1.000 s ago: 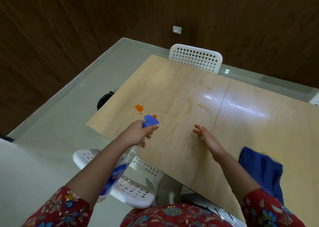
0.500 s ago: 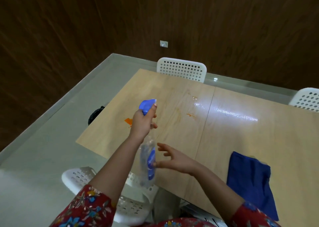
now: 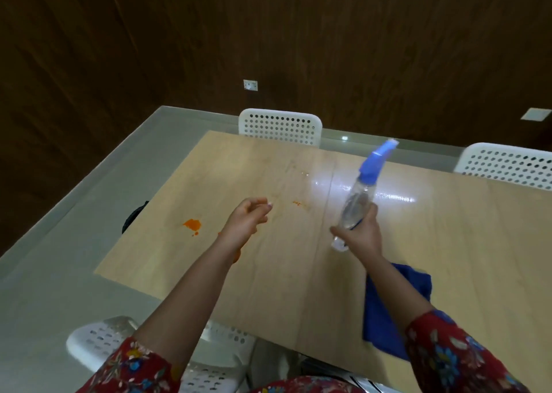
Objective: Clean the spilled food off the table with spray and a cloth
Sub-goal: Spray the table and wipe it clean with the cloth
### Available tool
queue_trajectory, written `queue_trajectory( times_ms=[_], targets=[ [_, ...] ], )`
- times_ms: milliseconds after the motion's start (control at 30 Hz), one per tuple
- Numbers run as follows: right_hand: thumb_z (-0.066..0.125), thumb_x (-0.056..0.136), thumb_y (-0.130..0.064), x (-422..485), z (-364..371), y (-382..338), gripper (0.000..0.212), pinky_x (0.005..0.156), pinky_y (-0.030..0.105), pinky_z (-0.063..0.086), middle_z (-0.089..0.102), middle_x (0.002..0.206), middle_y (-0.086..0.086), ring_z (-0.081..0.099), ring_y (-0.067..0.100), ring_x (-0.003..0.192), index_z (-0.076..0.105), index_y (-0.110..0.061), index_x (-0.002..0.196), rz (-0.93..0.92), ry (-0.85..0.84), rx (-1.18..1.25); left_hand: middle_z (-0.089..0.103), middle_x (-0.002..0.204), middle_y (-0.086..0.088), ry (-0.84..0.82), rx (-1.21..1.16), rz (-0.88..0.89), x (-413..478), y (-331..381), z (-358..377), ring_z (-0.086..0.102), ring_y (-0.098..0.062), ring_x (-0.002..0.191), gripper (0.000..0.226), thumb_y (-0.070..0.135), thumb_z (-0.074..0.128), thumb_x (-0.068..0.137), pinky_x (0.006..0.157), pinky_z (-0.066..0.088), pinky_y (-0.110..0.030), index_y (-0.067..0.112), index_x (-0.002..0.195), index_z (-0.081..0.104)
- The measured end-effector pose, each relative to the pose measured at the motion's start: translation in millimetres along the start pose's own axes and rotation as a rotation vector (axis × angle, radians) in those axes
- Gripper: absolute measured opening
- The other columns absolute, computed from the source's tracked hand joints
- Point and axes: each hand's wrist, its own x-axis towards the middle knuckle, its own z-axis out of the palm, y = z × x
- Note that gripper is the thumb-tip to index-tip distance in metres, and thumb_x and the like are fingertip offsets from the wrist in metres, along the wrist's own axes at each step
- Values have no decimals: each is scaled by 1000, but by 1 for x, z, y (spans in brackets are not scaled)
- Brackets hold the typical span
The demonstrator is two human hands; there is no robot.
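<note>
Spray bottle (image 3: 356,203): clear body, blue trigger head; it is now in your right hand (image 3: 363,237), which grips the lower body with the fingers wrapped round it; the bottle is tilted, nozzle up and away to the right, held above the table (image 3: 298,276) just right of its centre seam; half a second ago your left hand held it by the neck and the right was only reaching for its body.

Left hand (image 3: 243,222): holds nothing now; fingers loosely curled, thumb near the fingertips; it hovers over the table between the two spills.

Orange spill (image 3: 192,224): a blot with small drops beside it, on the table's left part, left of your left hand; unwiped, as before.

Smaller orange smear (image 3: 297,203): nearer the seam, between your two hands; a further orange trace shows at the edge of your left forearm.

Blue cloth (image 3: 385,327): crumpled on the table's near right part, partly hidden behind your right forearm; it lies where it lay earlier.

Chairs: one white perforated chair (image 3: 280,127) at the far edge; a second (image 3: 507,165) at the far right; a third (image 3: 98,342) at the near left.

Dark object (image 3: 134,216): on the floor by the table's left edge; what it is you cannot tell.

Wall socket (image 3: 250,85): on the dark wood wall.
</note>
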Motion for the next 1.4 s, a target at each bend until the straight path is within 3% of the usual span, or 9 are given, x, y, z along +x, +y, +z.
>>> queue_trajectory(
  times_ms=[200,333,500,633,767,867,1033,1267,1400],
  targets=[
    [81,67,-10,49,-56,35,87,83,31,38,51,127,8,56,31,107,27,-12,135,148,376,129,67,114,4,-113,80,-123,11,-29,22,65,-11,97,21,37,53,97,78,42,-31,20,106,62],
    [82,66,-9,60,-69,59,88,88,29,38,46,132,7,53,30,114,28,-11,135,183,428,158,68,111,5,-171,122,-129,13,-34,34,65,-13,99,22,38,53,97,86,42,-34,20,103,64],
    [87,63,-12,59,-73,79,105,104,45,43,40,140,10,46,29,125,21,-13,144,214,368,264,68,111,6,-230,182,-143,18,-38,47,64,-13,101,28,40,52,97,86,42,-33,18,109,63],
    [74,74,-41,4,-65,98,84,107,42,32,39,144,14,36,33,132,34,-10,141,457,168,-317,67,111,7,-251,210,-163,19,-48,52,64,-13,101,28,41,51,97,85,42,-33,19,109,63],
    [51,91,-40,-38,-47,114,44,90,39,40,53,124,8,49,28,113,46,-16,127,175,-29,-847,67,110,6,-267,227,-225,16,-63,58,64,-14,100,24,38,51,97,83,42,-32,20,107,62],
    [49,94,-21,-27,-38,97,12,74,34,42,61,106,4,58,24,97,53,-17,104,28,-182,-768,67,111,4,-272,238,-248,16,-75,64,64,-13,97,23,36,51,98,79,42,-31,18,107,63],
    [54,95,-21,-17,-18,57,13,74,30,47,52,111,-3,57,17,88,52,-22,108,-225,-453,-550,66,110,3,-221,223,-227,25,-79,67,63,-12,94,25,34,50,98,71,41,-24,14,109,63],
    [60,94,-24,61,9,-10,22,79,30,49,58,105,-9,58,12,96,48,-25,112,-104,-189,70,63,118,2,42,229,-60,60,-76,51,59,-15,108,19,28,51,98,87,44,-29,21,114,60],
    [53,96,-30,118,23,17,39,99,40,43,54,125,3,49,24,117,45,-20,133,36,121,-10,52,133,5,157,390,197,82,-68,63,48,-9,120,34,27,51,99,94,36,-22,19,132,52]
  ],
)
